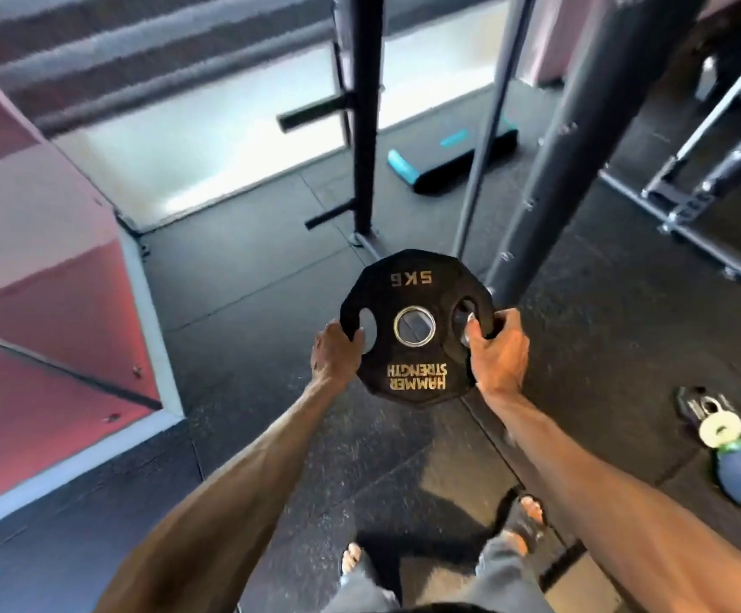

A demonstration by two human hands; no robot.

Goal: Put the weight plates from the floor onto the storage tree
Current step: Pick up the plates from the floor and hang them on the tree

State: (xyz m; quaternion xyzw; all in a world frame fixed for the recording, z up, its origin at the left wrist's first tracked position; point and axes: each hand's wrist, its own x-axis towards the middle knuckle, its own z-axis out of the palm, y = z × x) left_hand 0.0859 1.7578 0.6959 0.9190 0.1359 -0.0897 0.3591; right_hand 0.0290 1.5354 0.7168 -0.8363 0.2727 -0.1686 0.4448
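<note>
A black 5 kg weight plate (408, 280) with gold lettering hangs flat in the air at the centre of the head view. My left hand (335, 353) grips its left rim, thumb at the left grip hole. My right hand (499, 349) grips the right rim with fingers curled through the right grip hole. Straight ahead stands the storage tree (365, 126), a black upright post with two bare pegs (313, 113) sticking out to the left. Small plates (720, 429) in black, white and blue lie on the floor at the right.
A thick dark rack column (581, 148) leans just right of the plate, with a thin pole beside it. A black and teal step platform (453, 159) lies behind. A pink and white wall (41, 280) runs along the left. My sandalled feet (523, 519) stand on black rubber flooring.
</note>
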